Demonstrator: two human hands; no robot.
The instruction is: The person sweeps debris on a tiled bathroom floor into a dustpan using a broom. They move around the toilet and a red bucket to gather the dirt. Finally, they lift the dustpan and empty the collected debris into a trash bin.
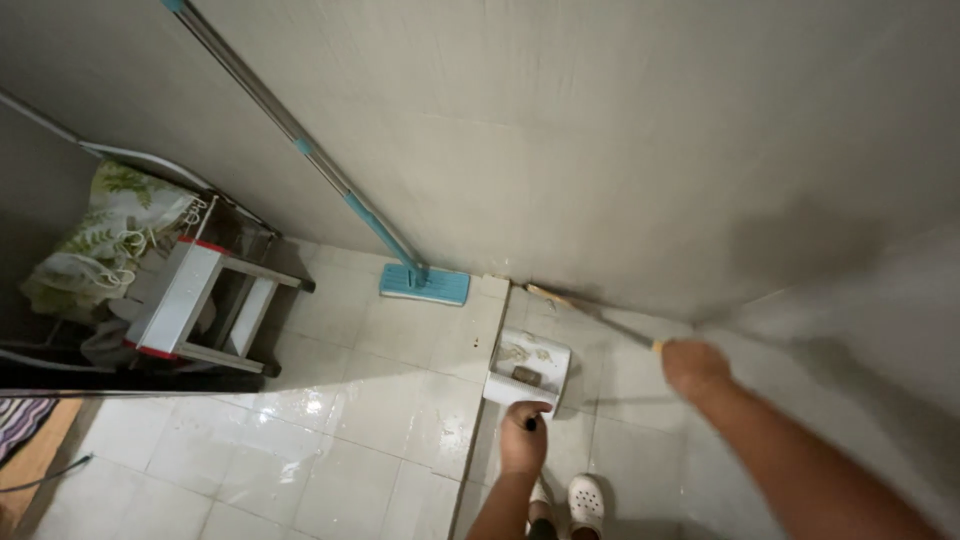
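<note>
Hands first: we are holding our left hand (523, 437) low in the lower middle of the frame, forearm rising straight up from the bottom edge, fingers curled in a clenched grip around the dark handle of a white dustpan (528, 371). The dustpan is resting on the tiled floor (330, 440) just above that hand, its mouth facing the wall (600, 130), with a small brown lump and some specks lying inside it.

We are stretching our right arm diagonally from the lower right corner up toward the centre right, the forearm blurred. Our right hand (694, 364) is wrapped tight around the handle of a thin broom (592, 314), which is slanting up and left from the fist, its pale tip lying along the foot of the wall just above and to the right of the dustpan. Whether the tip is touching the dustpan we cannot tell.

Left of the dustpan, a teal flat mop (424, 284) is lying against the wall's base, its long pole leaning up toward the upper left. A white step stool (205, 310) is lying at the left, beside a leaf-patterned cloth (105, 235). Our white clogs (585, 498) are showing at the bottom edge.
</note>
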